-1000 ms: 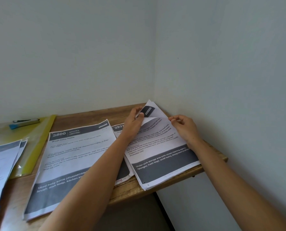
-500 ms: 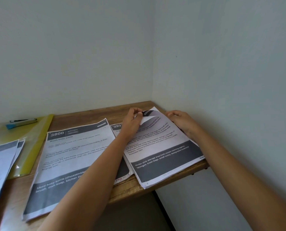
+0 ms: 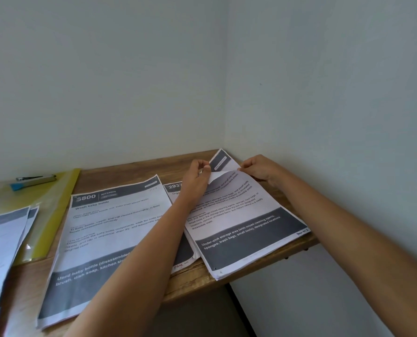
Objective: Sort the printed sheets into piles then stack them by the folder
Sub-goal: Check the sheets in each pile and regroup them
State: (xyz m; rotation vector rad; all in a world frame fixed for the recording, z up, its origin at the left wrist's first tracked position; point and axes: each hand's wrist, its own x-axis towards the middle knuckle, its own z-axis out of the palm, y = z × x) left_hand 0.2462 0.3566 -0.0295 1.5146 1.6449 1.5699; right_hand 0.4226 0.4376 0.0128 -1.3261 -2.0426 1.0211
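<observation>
A stack of printed sheets (image 3: 246, 229) lies at the right end of the wooden table (image 3: 129, 170), in the corner. My left hand (image 3: 197, 173) pinches the curled top edge of its top sheet. My right hand (image 3: 260, 169) pinches the same edge at the right corner. Beneath it, another sheet's dark header (image 3: 220, 160) shows. A pile headed "2937" (image 3: 175, 188) lies partly under my left forearm. A pile headed "800, Wash baby bottle" (image 3: 110, 224) lies in the middle. The yellow folder (image 3: 54, 210) lies at the left.
More printed sheets (image 3: 3, 237) overlap the folder at the far left. A blue-capped pen (image 3: 32, 182) rests on the folder near the wall. Walls (image 3: 324, 117) close the table at the back and right. The right stack overhangs the table's front edge.
The top edge of the upper sheet stays lifted and curled; my right hand has shifted to pinch its right corner, exposing more of the sheet's header below.
</observation>
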